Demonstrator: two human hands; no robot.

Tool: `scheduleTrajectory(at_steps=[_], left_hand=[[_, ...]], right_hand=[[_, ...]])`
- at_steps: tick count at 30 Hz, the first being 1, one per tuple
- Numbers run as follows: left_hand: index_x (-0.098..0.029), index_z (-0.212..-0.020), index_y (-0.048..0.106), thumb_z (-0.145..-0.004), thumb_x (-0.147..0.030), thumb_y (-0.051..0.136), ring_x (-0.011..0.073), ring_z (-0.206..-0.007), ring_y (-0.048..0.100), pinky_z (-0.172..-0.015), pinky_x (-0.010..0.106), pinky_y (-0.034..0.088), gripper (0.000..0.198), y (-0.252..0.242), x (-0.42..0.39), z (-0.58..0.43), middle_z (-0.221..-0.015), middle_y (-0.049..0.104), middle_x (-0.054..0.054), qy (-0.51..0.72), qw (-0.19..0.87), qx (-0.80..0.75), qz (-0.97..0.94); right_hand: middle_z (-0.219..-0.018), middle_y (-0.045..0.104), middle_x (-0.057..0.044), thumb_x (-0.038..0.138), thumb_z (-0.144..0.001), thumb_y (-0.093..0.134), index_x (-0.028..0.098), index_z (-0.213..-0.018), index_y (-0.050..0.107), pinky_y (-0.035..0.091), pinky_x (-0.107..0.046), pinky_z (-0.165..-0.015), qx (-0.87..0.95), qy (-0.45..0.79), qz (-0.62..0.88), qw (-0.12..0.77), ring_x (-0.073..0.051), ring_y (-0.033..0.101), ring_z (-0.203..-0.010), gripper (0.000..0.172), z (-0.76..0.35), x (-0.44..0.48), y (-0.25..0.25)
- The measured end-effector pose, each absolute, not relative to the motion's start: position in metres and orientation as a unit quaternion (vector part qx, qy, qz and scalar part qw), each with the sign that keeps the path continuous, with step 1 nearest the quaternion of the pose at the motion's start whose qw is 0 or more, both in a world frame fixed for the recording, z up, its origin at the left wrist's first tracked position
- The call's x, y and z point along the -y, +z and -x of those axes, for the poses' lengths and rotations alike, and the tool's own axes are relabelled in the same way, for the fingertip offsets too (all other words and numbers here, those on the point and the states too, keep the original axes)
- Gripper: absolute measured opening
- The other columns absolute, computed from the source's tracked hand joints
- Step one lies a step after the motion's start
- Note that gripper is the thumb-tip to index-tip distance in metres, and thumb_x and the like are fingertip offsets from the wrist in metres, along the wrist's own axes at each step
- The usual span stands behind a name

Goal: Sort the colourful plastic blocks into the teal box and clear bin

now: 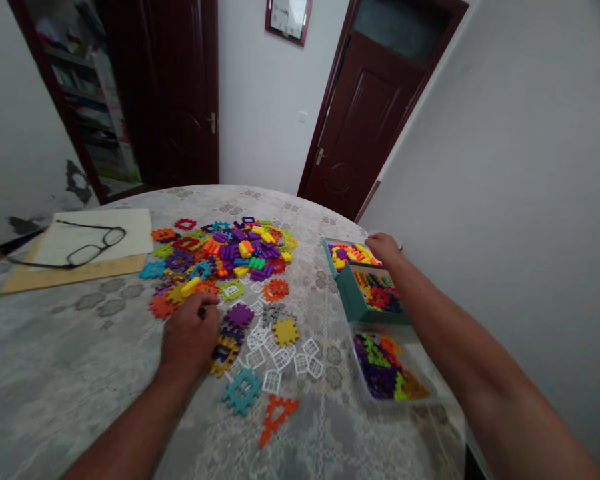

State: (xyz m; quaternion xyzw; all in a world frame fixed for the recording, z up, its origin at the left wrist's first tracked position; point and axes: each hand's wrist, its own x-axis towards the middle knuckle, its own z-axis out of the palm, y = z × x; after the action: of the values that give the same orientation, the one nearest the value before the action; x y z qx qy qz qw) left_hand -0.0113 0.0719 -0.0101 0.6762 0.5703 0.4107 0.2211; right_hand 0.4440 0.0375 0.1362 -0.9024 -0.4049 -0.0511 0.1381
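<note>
My left hand [193,333] rests at the near edge of a pile of plastic building pieces [240,250], fingers curled; whether they hold anything is hidden. A yellow piece [191,287] lies just beyond its knuckles, and a purple square piece [239,315] is to its right. Out at the far right, my right hand [384,248] is closed at the right edge of the far green box [329,257], which holds purple, yellow and orange pieces. Its fingertips are too small and blurred to show what is in them.
A second green box [353,300] and a clear plastic tub [363,373] hold more pieces. White window-shaped pieces [281,357], a teal square [243,391] and an orange triangle [277,417] lie nearer me. Glasses [87,253] rest on paper [135,230] at left.
</note>
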Motion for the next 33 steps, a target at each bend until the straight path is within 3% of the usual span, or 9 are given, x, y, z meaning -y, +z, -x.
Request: scheduleTrajectory(at_steps=[3, 6, 8, 11, 15, 19, 25, 29, 33], left_hand=[[-0.022, -0.093, 0.072, -0.087, -0.024, 0.050, 0.0245, -0.093, 0.072, -0.092, 0.037, 0.056, 0.022, -0.012, -0.067, 0.008, -0.095, 0.077, 0.004, 0.460, 0.217, -0.541, -0.670], [-0.022, -0.094, 0.069, -0.090, -0.019, 0.049, 0.0244, -0.101, 0.071, -0.098, 0.038, 0.055, 0.020, -0.010, -0.066, 0.009, -0.100, 0.076, 0.007, 0.490, 0.185, -0.529, -0.668], [-0.022, -0.103, 0.068, -0.090, -0.016, 0.050, 0.0256, -0.110, 0.069, -0.103, 0.041, 0.055, 0.023, -0.005, -0.068, 0.014, -0.110, 0.074, 0.009, 0.502, 0.152, -0.557, -0.644], [-0.022, -0.122, 0.066, -0.092, -0.015, 0.052, 0.0273, -0.127, 0.062, -0.115, 0.044, 0.048, 0.034, 0.004, -0.076, 0.031, -0.127, 0.070, 0.012, 0.514, 0.093, -0.606, -0.600], [-0.018, -0.137, 0.064, -0.099, -0.029, 0.054, 0.0319, -0.135, 0.058, -0.118, 0.046, 0.044, 0.041, 0.003, -0.089, 0.055, -0.139, 0.065, 0.017, 0.428, 0.065, -0.659, -0.615], [-0.021, -0.138, 0.067, -0.101, -0.045, 0.058, 0.0352, -0.130, 0.060, -0.113, 0.049, 0.046, 0.046, -0.006, -0.097, 0.061, -0.136, 0.067, 0.018, 0.305, 0.046, -0.669, -0.676], [-0.028, -0.136, 0.071, -0.095, -0.067, 0.061, 0.0396, -0.125, 0.063, -0.108, 0.056, 0.046, 0.057, -0.002, -0.105, 0.036, -0.136, 0.068, 0.017, 0.253, 0.024, -0.668, -0.699], [-0.026, -0.126, 0.074, -0.096, -0.056, 0.064, 0.0347, -0.124, 0.065, -0.108, 0.048, 0.049, 0.044, -0.006, -0.110, 0.022, -0.132, 0.070, 0.015, 0.265, 0.049, -0.640, -0.720], [-0.024, -0.129, 0.070, -0.096, -0.043, 0.066, 0.0291, -0.126, 0.066, -0.112, 0.042, 0.050, 0.039, -0.014, -0.100, 0.013, -0.131, 0.073, 0.011, 0.291, 0.102, -0.535, -0.786]], right_hand=[[-0.127, 0.077, -0.009, 0.030, -0.102, 0.057, 0.017, -0.133, 0.074, 0.052, -0.029, -0.100, 0.514, -0.018, 0.839, 0.178, -0.023, 0.071, -0.118, 0.037, -0.375, -0.009, 0.125], [-0.144, 0.068, -0.011, 0.035, -0.100, 0.062, 0.025, -0.134, 0.071, 0.049, -0.045, -0.114, 0.676, 0.012, 0.700, 0.228, -0.030, 0.062, -0.134, 0.036, -0.286, 0.041, 0.094], [-0.155, 0.061, -0.008, 0.039, -0.100, 0.063, 0.031, -0.137, 0.067, 0.047, -0.050, -0.119, 0.727, 0.006, 0.645, 0.233, -0.031, 0.056, -0.143, 0.038, -0.232, 0.077, 0.063], [-0.160, 0.054, -0.013, 0.040, -0.100, 0.062, 0.028, -0.146, 0.060, 0.047, -0.053, -0.121, 0.741, -0.029, 0.627, 0.238, -0.033, 0.050, -0.149, 0.048, -0.181, 0.114, 0.016], [-0.161, 0.050, -0.019, 0.041, -0.100, 0.061, 0.022, -0.147, 0.060, 0.042, -0.061, -0.122, 0.694, -0.073, 0.674, 0.241, -0.039, 0.045, -0.151, 0.051, -0.174, 0.123, -0.023], [-0.160, 0.051, -0.021, 0.044, -0.102, 0.059, 0.021, -0.147, 0.061, 0.040, -0.064, -0.120, 0.644, -0.096, 0.722, 0.235, -0.042, 0.044, -0.151, 0.051, -0.191, 0.116, -0.037], [-0.156, 0.055, -0.022, 0.046, -0.105, 0.053, 0.020, -0.148, 0.061, 0.038, -0.066, -0.119, 0.646, -0.084, 0.724, 0.228, -0.041, 0.050, -0.146, 0.051, -0.196, 0.106, -0.044], [-0.157, 0.055, -0.021, 0.045, -0.105, 0.054, 0.020, -0.151, 0.059, 0.036, -0.063, -0.122, 0.659, -0.070, 0.710, 0.237, -0.039, 0.048, -0.147, 0.052, -0.194, 0.102, -0.042], [-0.158, 0.054, -0.021, 0.043, -0.105, 0.056, 0.020, -0.152, 0.058, 0.035, -0.062, -0.124, 0.658, -0.061, 0.707, 0.251, -0.038, 0.047, -0.148, 0.052, -0.192, 0.101, -0.039]])
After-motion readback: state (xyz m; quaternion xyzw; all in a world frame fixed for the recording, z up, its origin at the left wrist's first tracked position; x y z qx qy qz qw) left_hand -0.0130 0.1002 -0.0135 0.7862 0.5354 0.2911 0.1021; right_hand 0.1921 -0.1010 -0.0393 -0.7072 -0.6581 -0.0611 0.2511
